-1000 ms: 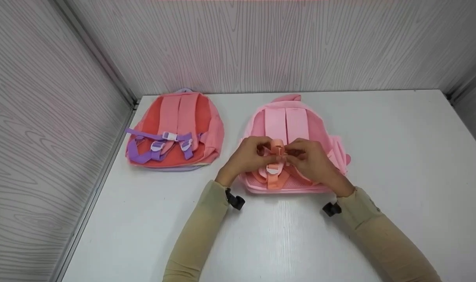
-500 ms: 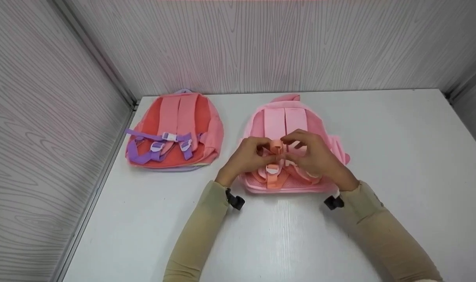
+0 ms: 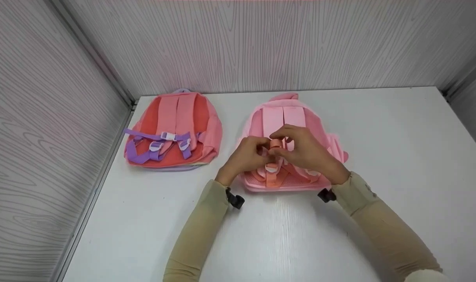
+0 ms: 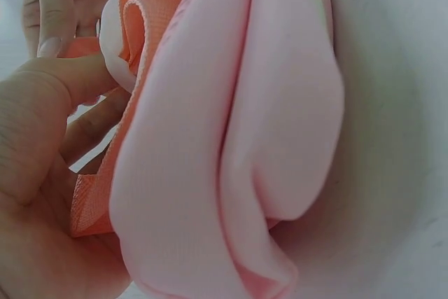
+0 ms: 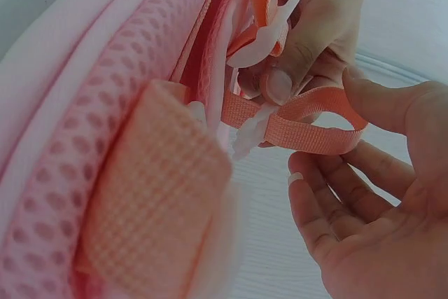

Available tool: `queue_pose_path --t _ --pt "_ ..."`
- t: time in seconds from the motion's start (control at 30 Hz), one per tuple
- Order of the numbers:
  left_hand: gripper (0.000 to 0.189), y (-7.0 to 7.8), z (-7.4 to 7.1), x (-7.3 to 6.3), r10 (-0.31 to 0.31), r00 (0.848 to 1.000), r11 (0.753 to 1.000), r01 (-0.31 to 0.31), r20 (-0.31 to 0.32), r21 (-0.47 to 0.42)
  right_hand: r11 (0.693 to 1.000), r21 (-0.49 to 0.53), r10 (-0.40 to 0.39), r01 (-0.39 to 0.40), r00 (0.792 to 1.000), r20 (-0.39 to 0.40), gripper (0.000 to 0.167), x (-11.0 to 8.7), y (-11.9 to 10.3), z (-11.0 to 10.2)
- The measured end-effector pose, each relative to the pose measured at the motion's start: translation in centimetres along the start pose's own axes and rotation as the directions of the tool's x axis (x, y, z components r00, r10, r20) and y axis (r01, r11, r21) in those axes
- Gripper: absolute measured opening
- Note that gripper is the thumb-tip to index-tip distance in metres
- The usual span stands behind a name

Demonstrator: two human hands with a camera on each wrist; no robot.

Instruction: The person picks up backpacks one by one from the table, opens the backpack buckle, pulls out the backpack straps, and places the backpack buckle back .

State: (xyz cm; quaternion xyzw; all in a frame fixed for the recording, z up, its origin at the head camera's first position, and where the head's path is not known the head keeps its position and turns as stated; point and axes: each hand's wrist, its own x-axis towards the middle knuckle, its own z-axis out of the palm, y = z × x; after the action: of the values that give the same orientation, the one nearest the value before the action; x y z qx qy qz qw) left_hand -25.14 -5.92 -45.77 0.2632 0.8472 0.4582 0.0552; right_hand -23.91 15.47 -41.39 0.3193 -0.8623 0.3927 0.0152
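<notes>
A pink backpack (image 3: 314, 117) lies on the table with its shoulder straps facing up. From it rises a folded loop of orange webbing strap (image 3: 276, 143), threaded at a white plastic buckle (image 5: 253, 129). My left hand (image 3: 247, 154) pinches the strap at this buckle, its thumb over it in the right wrist view. The thumb and forefinger of my right hand (image 3: 306, 150) hold the loop's end, other fingers spread loosely below. Another white buckle (image 3: 272, 168) with orange webbing sits just below the hands. In the left wrist view, pink fabric (image 4: 231, 138) hides much of the work.
A coral backpack (image 3: 147, 117) with purple webbing (image 3: 143, 156) and white buckles lies to the left on the white table (image 3: 261, 243). Grey wood-grain panels (image 3: 238, 47) stand behind and at the left side.
My right hand has shifted left and slightly up, from beside the strap to its loop, after its fingers spread apart. My left hand stays nearly where it was.
</notes>
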Motion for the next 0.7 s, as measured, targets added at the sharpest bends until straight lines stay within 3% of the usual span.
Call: queue_pose_path --t 0.3,0.7 --pt "0.018 -0.02 -0.06 0.09 -0.015 1.0 1.0 0.015 0.021 -0.014 1.0 -0.004 -0.006 0.006 1.0 -0.007 0.015 0.27 -0.11 -0.02" --pt "0.024 -0.14 -0.17 0.26 -0.006 0.999 1.0 0.007 0.035 -0.028 0.999 0.022 -0.03 0.031 0.998 -0.047 0.014 0.02 -0.41 -0.61"
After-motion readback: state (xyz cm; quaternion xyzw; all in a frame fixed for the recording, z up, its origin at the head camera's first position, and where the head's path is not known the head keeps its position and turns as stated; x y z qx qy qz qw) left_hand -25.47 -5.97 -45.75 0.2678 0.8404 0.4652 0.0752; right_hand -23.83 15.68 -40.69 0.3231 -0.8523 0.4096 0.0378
